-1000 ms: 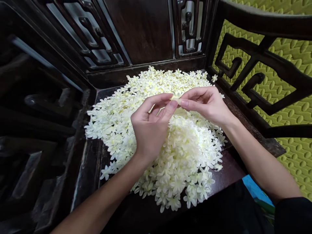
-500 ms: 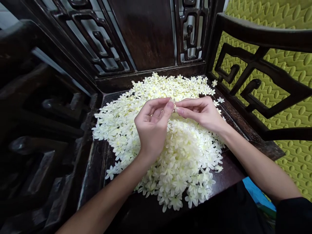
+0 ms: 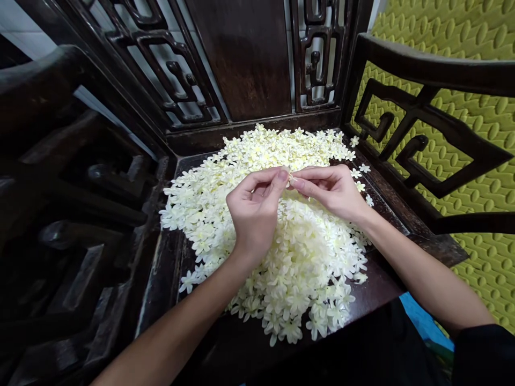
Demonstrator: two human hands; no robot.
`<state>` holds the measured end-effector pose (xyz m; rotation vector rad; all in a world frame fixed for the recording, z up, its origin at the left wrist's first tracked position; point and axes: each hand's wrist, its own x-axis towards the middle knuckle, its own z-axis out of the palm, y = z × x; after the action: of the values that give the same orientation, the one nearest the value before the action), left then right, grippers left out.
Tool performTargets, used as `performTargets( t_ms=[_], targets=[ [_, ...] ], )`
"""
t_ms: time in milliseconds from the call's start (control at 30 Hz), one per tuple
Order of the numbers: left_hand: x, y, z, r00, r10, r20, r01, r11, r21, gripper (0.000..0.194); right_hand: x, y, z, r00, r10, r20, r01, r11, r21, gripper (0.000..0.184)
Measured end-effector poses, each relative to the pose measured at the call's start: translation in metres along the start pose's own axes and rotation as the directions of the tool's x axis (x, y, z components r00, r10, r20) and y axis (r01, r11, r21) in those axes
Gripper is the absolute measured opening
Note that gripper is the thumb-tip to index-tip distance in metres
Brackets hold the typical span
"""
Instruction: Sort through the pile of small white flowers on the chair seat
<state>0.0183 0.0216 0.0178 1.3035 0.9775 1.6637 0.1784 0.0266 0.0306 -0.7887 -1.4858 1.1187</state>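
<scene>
A wide heap of small white artificial-looking flowers (image 3: 205, 206) with pale yellow centres covers the dark wooden seat (image 3: 374, 284). Above the heap, my left hand (image 3: 257, 209) pinches one small white flower (image 3: 290, 179) between thumb and forefinger. From the other side my right hand (image 3: 332, 187) meets it, its thumb and fingertips closed on the same flower. The two hands' fingertips nearly touch, hiding most of that blossom. Both wrists hang over the pile.
Behind the heap rises a carved dark chair back (image 3: 249, 59). Openwork armrests stand at the right (image 3: 418, 115) and left (image 3: 96, 214). Yellow-green textured matting (image 3: 483, 177) lies beyond the right armrest. Several loose flowers (image 3: 360, 186) lie near the right edge. Something blue (image 3: 426, 319) is at lower right.
The view has shifted slightly. My hands stay pinched together over the heap, with only a small movement of the fingertips around the flower.
</scene>
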Motion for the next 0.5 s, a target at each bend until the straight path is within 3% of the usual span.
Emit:
performTargets(
  t_ms=[333,500],
  targets=[
    [0.0008,-0.0027,-0.0002,1.000,0.014,-0.001,-0.014,0.999,-0.033,0.017,-0.0007,-0.0005,0.0035,1.000,-0.008,-0.012,0.008,1.000,0.007,0.021],
    [0.0009,-0.0039,-0.0009,0.999,-0.049,0.002,0.049,0.998,-0.039,0.022,-0.0013,-0.0030,0.0062,0.999,0.018,-0.032,-0.017,0.999,0.029,0.022]
  ],
)
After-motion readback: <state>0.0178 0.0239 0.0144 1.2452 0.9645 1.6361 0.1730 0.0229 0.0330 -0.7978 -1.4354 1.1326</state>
